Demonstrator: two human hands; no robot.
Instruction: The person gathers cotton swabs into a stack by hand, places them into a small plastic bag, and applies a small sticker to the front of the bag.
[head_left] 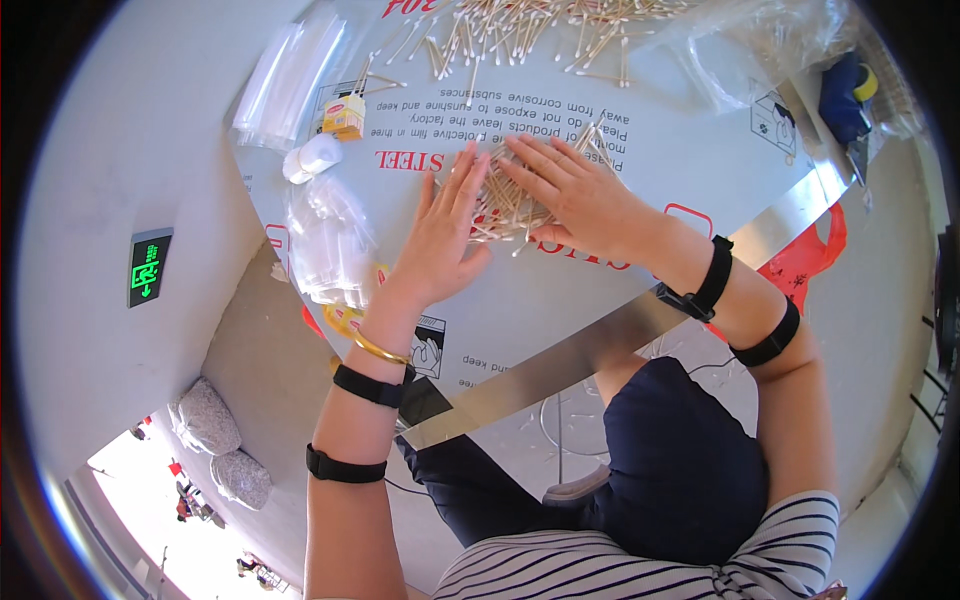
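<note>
So there's a big grey worktop (560, 335) covered in printed film, with a wide scatter of white-tipped, tan-stick cotton swabs (520, 35) along the far edge and crinkly clear plastic bags (328, 235) on the left. The bare right hand (590, 202) rests over the right side of a smaller heap of swabs (510, 212) mid-worktop, and the bare left hand (443, 240) flanks its left, fingers mostly straight and slightly apart on both. Little yellow-and-white box (343, 117) sits past the left hand.
</note>
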